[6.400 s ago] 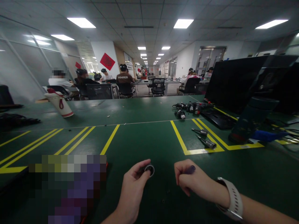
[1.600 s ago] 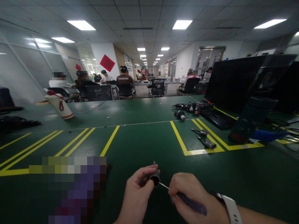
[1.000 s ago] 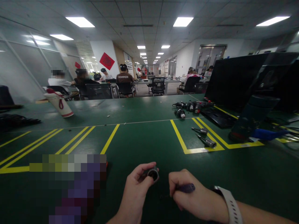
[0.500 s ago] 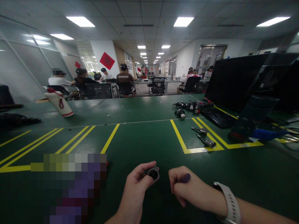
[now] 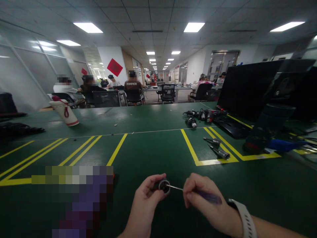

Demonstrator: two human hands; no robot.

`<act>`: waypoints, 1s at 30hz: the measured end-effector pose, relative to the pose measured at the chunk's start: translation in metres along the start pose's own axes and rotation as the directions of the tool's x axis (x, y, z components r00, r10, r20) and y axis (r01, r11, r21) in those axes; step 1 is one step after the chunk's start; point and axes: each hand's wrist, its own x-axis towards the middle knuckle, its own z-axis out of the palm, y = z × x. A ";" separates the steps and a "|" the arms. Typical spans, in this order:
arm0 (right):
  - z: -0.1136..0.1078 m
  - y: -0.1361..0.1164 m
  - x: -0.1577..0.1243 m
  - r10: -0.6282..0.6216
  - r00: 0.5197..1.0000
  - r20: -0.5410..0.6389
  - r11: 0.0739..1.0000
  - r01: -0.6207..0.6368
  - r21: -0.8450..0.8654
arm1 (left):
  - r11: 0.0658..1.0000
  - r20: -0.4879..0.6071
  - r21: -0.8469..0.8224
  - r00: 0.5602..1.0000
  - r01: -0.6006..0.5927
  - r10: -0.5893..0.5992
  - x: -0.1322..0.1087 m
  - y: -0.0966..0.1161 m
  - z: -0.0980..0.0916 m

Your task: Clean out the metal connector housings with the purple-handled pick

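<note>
My left hand (image 5: 147,201) is closed around a small round grey metal part (image 5: 164,187), its open end with a dark inside turned to the right. In my right hand (image 5: 204,196) is a screwdriver with a purple handle (image 5: 209,197), gripped with fingers and thumb. Its thin bright shaft (image 5: 175,187) points left, and the tip reaches the open end of the round part. How deep the tip goes I cannot tell. Both hands are held over the near part of the green table (image 5: 158,148).
Two pointed metal pieces (image 5: 219,152) lie inside yellow tape at the right. Beyond them are a bundle of dark connectors (image 5: 198,116), a dark bottle (image 5: 268,129) and a black monitor (image 5: 250,89). A white cup (image 5: 65,112) stands at the left. People sit farther back.
My right hand has turned, so the screwdriver's shaft now shows and points into the round part's open end. My left hand keeps hold of the part, nearly in place.
</note>
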 end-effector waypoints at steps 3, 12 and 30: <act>0.003 -0.002 -0.008 -0.265 0.962 0.071 0.905 0.274 -0.327 | 0.999 0.014 0.040 0.999 -0.030 0.029 -0.001 -0.001 0.000; 0.007 -0.008 -0.008 -0.388 0.906 0.169 0.787 0.421 -0.452 | 0.990 0.030 0.114 0.996 -0.083 0.080 -0.004 0.000 0.002; 0.015 -0.007 -0.008 -0.467 0.854 0.231 0.630 0.504 -0.591 | 0.967 0.025 0.207 0.989 -0.145 0.143 -0.003 -0.001 0.004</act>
